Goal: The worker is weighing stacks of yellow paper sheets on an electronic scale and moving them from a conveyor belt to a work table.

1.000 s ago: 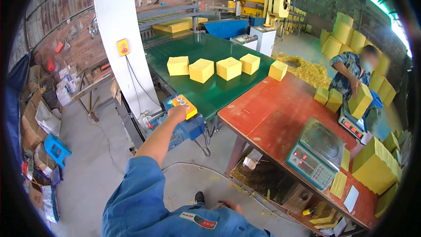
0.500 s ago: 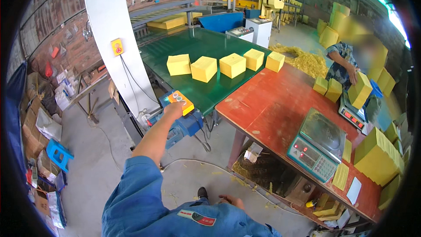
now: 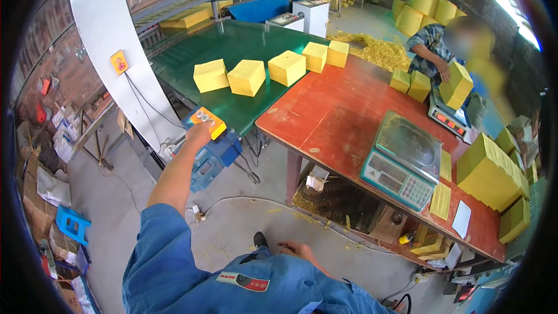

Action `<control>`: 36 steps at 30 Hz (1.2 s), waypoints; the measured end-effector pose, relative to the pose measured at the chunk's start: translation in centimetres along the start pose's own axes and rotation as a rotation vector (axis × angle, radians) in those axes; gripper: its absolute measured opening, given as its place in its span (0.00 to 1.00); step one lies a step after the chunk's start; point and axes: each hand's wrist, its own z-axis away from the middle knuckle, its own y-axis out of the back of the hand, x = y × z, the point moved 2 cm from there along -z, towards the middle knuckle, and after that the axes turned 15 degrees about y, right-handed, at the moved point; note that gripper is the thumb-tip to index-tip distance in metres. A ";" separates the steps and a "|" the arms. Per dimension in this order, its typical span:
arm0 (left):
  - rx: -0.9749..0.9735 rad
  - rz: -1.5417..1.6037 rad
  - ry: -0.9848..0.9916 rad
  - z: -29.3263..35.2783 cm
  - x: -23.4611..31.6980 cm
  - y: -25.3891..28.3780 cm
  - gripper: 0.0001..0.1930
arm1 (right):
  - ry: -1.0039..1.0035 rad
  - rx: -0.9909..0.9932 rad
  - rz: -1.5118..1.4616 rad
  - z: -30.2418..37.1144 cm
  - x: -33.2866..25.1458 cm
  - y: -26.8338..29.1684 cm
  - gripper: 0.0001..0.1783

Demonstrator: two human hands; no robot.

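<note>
My left hand (image 3: 198, 135) reaches forward with its fingers on a yellow push-button box (image 3: 210, 121) above a blue motor (image 3: 218, 154); how its fingers are bent is mostly hidden. Low in front of my body, my right hand (image 3: 297, 250) hangs with nothing in it and its fingers loosely apart. Beyond the button box, several yellow blocks stand in a row on a green conveyor belt (image 3: 232, 38), among them a near block (image 3: 247, 78). At the row's right end, a block (image 3: 337, 53) stands by the seam with the red table (image 3: 325, 122).
A digital scale (image 3: 401, 160) sits on the red table, close to stacked yellow sheets (image 3: 491, 171). Across the table, a co-worker's hand (image 3: 443, 71) touches a yellow block on another scale (image 3: 449, 117). A white post (image 3: 107, 23) rises at left; a cable (image 3: 256, 199) crosses the floor.
My view has swung to the right, so the scene sits further left. The blocks appear slightly closer to the red table. My left hand stays at the button box.
</note>
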 end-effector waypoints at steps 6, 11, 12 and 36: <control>-0.002 -0.002 0.000 0.5 0.1 0.2 0.23 | 0.025 -0.001 -0.024 0.0 0.9 -0.2 0.17; 0.004 0.010 0.014 0.3 0.3 -0.1 0.24 | 0.031 0.007 -0.010 -0.1 0.7 -0.3 0.17; 0.010 0.019 0.005 0.0 0.2 -0.2 0.24 | 0.024 0.015 -0.012 -0.1 0.8 -0.3 0.17; -0.017 0.011 -0.024 -0.7 -0.5 -0.6 0.25 | 0.025 0.013 -0.092 -2.0 0.6 0.1 0.17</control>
